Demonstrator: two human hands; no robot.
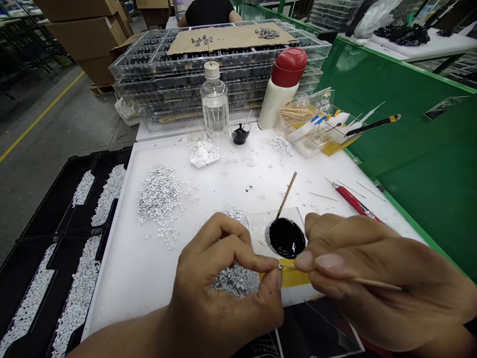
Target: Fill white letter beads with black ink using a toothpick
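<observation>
The left hand (223,283) is pinching a tiny white piece (279,267) between finger and thumb while the right hand (367,263) is gripping a toothpick (376,284) against it, with a heap of white pieces (159,199) lying unworked beyond the left hand.

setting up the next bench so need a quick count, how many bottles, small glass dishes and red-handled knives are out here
clear bottle with white cap: 1
white bottle with red cap: 1
small glass dish of black liquid: 1
red-handled knife: 1
total: 4
</observation>
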